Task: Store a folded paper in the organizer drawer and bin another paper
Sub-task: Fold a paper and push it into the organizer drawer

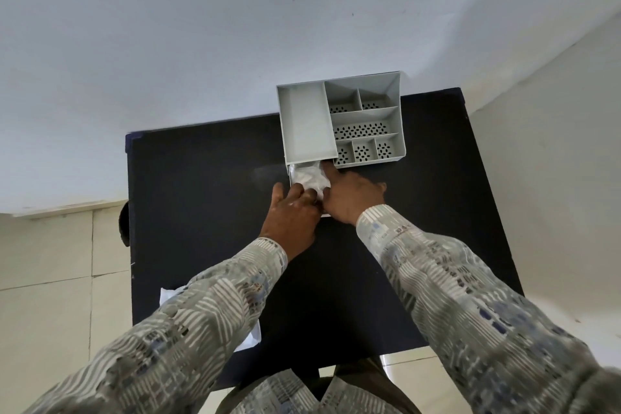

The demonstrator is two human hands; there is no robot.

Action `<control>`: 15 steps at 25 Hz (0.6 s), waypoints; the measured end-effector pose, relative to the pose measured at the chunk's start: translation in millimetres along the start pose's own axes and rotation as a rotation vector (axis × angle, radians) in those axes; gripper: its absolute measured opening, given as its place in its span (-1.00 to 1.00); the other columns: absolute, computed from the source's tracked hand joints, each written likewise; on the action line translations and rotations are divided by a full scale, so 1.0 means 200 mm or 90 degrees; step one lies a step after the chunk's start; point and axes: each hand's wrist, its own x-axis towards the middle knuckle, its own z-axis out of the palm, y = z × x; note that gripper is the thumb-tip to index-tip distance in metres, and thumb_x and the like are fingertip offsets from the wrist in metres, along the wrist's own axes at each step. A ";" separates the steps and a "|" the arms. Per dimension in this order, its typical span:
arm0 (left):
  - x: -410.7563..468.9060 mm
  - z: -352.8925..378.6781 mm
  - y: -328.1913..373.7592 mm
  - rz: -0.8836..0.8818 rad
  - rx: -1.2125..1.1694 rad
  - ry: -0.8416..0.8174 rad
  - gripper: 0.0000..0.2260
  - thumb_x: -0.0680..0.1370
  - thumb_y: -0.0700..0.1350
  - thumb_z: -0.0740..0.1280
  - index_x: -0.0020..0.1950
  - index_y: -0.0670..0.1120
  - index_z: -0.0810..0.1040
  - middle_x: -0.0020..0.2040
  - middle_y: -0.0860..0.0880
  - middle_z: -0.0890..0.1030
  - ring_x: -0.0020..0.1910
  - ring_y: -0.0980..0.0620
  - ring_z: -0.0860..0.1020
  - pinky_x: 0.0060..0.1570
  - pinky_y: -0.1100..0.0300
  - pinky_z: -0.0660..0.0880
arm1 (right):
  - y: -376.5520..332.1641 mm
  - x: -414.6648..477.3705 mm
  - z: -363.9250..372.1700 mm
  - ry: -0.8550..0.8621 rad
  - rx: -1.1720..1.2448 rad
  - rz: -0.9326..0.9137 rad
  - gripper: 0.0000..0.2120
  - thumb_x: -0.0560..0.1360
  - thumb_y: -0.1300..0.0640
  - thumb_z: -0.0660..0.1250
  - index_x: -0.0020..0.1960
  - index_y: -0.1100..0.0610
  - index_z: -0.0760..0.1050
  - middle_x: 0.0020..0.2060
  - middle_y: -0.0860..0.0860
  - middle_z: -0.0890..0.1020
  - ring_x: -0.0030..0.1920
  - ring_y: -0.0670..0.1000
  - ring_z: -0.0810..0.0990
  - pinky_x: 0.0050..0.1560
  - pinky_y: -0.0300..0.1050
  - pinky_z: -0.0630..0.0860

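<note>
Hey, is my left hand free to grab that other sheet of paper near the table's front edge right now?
Probably not at once. The left hand is at the open drawer with the right hand, both on the folded paper. The other paper lies under the left sleeve; pulling back should reach it.

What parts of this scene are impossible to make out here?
Head view only:
- White paper in the pulled-out grey drawer: both hands cover its near end.
- White sheet on the black table: mostly under the left patterned sleeve.
- No bin in view.
</note>
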 end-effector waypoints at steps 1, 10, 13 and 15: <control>0.00 0.00 0.00 -0.003 -0.006 -0.012 -0.60 0.52 -0.12 0.32 0.36 -0.02 0.65 0.30 -0.03 0.62 0.33 -0.17 0.50 0.45 -0.29 0.24 | 0.00 -0.02 0.00 -0.003 -0.018 -0.005 -0.29 0.61 -0.11 0.17 0.67 -0.27 -0.08 0.40 0.20 0.53 0.36 0.31 0.55 0.42 0.59 0.17; -0.04 -0.05 -0.09 -0.097 -0.072 0.122 -0.60 0.52 0.08 0.27 0.19 -0.09 0.72 0.37 -0.09 0.65 0.28 -0.21 0.58 0.22 -0.19 0.43 | -0.02 -0.03 -0.02 0.009 -0.016 -0.029 -0.31 0.64 -0.11 0.20 0.68 -0.21 -0.04 0.39 0.20 0.54 0.34 0.30 0.56 0.42 0.50 0.29; -0.02 -0.10 -0.12 -0.127 -0.041 0.013 -0.55 0.54 0.04 0.28 0.37 -0.12 0.61 0.60 -0.11 0.43 0.21 -0.20 0.66 0.19 -0.16 0.49 | 0.00 -0.15 0.07 0.072 -0.055 -0.050 -0.35 0.66 -0.23 0.10 0.69 -0.19 -0.04 0.32 0.21 0.60 0.28 0.30 0.61 0.42 0.53 0.28; 0.02 -0.12 -0.10 -0.121 -0.036 -0.059 -0.42 0.57 0.13 0.31 0.53 -0.10 0.46 0.68 -0.12 0.30 0.18 -0.23 0.69 0.19 -0.16 0.53 | 0.00 -0.17 0.15 0.031 -0.072 -0.025 -0.30 0.63 -0.38 0.03 0.68 -0.23 -0.09 0.29 0.19 0.63 0.27 0.30 0.63 0.41 0.56 0.25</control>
